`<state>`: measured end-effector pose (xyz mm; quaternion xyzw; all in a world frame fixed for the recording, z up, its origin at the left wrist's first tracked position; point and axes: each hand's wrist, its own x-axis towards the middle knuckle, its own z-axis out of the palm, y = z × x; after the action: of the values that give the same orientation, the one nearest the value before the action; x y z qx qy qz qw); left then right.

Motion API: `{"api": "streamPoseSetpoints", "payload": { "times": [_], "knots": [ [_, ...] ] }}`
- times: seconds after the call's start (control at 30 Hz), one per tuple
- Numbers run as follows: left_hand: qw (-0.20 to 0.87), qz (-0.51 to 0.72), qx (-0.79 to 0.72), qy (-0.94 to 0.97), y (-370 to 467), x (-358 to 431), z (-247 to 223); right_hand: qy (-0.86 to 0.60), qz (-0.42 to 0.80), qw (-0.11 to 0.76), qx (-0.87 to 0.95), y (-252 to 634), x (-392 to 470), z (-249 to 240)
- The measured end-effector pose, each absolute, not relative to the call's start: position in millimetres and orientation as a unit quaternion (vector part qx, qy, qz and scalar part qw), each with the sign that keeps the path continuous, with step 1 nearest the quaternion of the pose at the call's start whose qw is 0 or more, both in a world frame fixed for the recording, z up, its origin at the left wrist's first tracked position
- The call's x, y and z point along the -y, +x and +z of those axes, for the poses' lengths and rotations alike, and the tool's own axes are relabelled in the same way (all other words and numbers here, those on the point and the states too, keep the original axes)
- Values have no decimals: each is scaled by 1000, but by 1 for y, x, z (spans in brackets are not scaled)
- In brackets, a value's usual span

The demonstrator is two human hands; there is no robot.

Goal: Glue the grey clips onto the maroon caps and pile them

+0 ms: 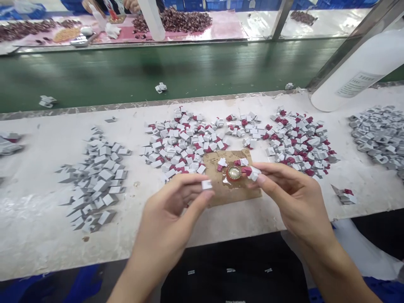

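Between the thumb and fingers of my left hand is a small light-grey plastic part. My right hand pinches a grey-and-maroon plastic part, its maroon end pointing left. The two parts are apart. Below and between my hands lies a brown cardboard sheet, wet in places. On it sits a small round reddish dish with a pale centre. Two more grey-and-maroon pieces rest beside the dish.
Heaps of grey-and-maroon parts stand behind the cardboard and to its right. Plain grey parts are piled at left and far right. A white bottle leans at right. Behind runs a green conveyor belt; another person's hands show beyond.
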<state>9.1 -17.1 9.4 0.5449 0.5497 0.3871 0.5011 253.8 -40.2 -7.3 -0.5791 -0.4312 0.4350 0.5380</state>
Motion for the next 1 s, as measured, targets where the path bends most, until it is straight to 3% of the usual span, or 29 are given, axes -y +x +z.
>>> {"api": "streamPoseSetpoints", "payload": {
  "times": [0.2, 0.47, 0.8, 0.9, 1.0],
  "knots": [
    [647, 426, -421, 471, 60, 9, 10, -473, 551, 592, 350, 251, 43, -9],
    [659, 425, -388, 485, 67, 10, 5, -488, 531, 580, 379, 256, 50, -16],
    [564, 383, -407, 608, 51, -7, 20, -481, 508, 548, 458, 253, 40, 0],
    [490, 313, -422, 695, 45, -39, 41, -481, 501, 485, 531, 266, 12, 17],
    [382, 278, -467, 747, 47, -101, 54, -564, 368, 396, 624, 295, -48, 29]
  ]
}}
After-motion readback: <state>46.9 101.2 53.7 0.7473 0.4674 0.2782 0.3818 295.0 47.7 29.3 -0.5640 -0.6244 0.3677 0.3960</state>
